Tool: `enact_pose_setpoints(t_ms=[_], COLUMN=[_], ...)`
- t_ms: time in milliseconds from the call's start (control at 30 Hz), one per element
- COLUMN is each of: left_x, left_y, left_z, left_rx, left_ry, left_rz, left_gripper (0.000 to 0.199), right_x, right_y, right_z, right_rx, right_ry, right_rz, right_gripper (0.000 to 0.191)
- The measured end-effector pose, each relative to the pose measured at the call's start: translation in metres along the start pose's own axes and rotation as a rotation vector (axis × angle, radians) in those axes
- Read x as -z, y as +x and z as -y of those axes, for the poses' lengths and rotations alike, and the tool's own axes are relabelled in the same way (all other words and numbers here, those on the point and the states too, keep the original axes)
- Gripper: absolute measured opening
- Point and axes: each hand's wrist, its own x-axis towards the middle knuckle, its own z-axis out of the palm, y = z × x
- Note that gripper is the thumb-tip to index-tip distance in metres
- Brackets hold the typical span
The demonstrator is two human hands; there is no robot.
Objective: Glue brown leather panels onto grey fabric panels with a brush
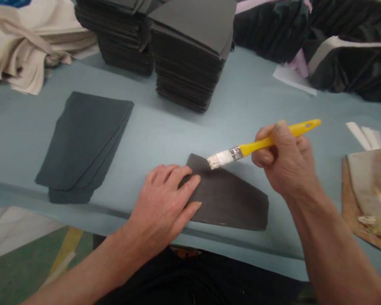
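My right hand (285, 156) grips a paintbrush (260, 145) by its yellow handle. The white-coated bristles point left and meet, or hover just over, the upper edge of a dark flat piece (231, 199) on the table; I cannot tell whether they touch. My left hand (169, 197) lies with fingers stretched out on the left end of that piece, covering part of it. Left of my hands is a fanned pile of similar dark pieces (82, 144).
Two tall stacks of dark sheets (187, 63) stand at the back of the blue-green table (165, 131). Beige cloth (34, 38) lies back left, black bundles (352, 63) back right. A stained board (351, 203) with whitish residue and white strips (365, 135) are at right.
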Motion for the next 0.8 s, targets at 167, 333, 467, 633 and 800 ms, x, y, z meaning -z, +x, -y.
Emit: enact_pose_setpoints(t_ms=[167, 333, 467, 633, 800], left_x=[-0.004, -0.001, -0.003, -0.004, -0.003], left_y=[-0.002, -0.004, -0.004, -0.003, -0.003], left_z=[-0.002, -0.002, -0.004, -0.005, -0.006], left_rx=[-0.014, -0.007, 0.027, 0.061, 0.067], left_ry=[0.045, 0.017, -0.021, -0.051, -0.067], left_rz=[-0.047, -0.006, 0.001, -0.001, -0.016], left_gripper=[0.034, 0.033, 0.033, 0.032, 0.032], right_x=[-0.009, -0.016, -0.020, -0.024, -0.032], right_y=[0.022, 0.034, 0.042, 0.051, 0.056], right_z=[-0.008, -0.012, -0.015, -0.016, -0.008], right_rx=[0.014, 0.031, 0.048, 0.051, 0.088], right_ry=[-0.043, -0.057, -0.076, -0.122, -0.123], right_rz=[0.123, 0.264, 0.334, 0.362, 0.413], right_gripper=[0.058, 0.052, 0.049, 0.051, 0.052])
